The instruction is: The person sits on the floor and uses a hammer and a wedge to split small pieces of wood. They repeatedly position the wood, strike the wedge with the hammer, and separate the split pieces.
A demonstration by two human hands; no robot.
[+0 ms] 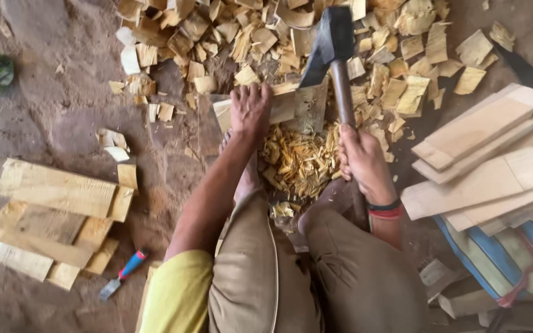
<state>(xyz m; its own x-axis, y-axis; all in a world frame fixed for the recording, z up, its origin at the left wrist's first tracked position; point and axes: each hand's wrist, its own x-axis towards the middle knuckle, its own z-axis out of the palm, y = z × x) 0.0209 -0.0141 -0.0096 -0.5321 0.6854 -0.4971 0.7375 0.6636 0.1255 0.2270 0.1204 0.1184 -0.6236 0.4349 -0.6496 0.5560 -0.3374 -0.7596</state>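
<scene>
Head view, the only one here: person was squatting on the dirt floor (44,111) hewing a wood piece. Left hand (250,111) was clamped over the top of a flat wooden blank (291,108) standing on edge, fingers curled over its upper edge to keep it steady. Right hand (363,161) had its fingers wrapped tight round the wooden handle of a hatchet (334,46), the dark head up above the blank, blade side toward the wood. So I'd say it was mid-chop, shaving one face of the blank down.

Blank sat right in the middle of the floor patch between the knees, with a heap of fresh yellow shavings (297,161) just below it. Bigger pale chips (266,37) were scattered along the far edge of the floor. Stack of cut boards (488,160) on the right side, another smaller stack of planks (57,216) at the left, and a small red-and-blue handled scraper (123,273) near the left knee.

My guess on the next stroke: it'd need the blade to land clear of those left fingers, since they sit just beside the blade's line
</scene>
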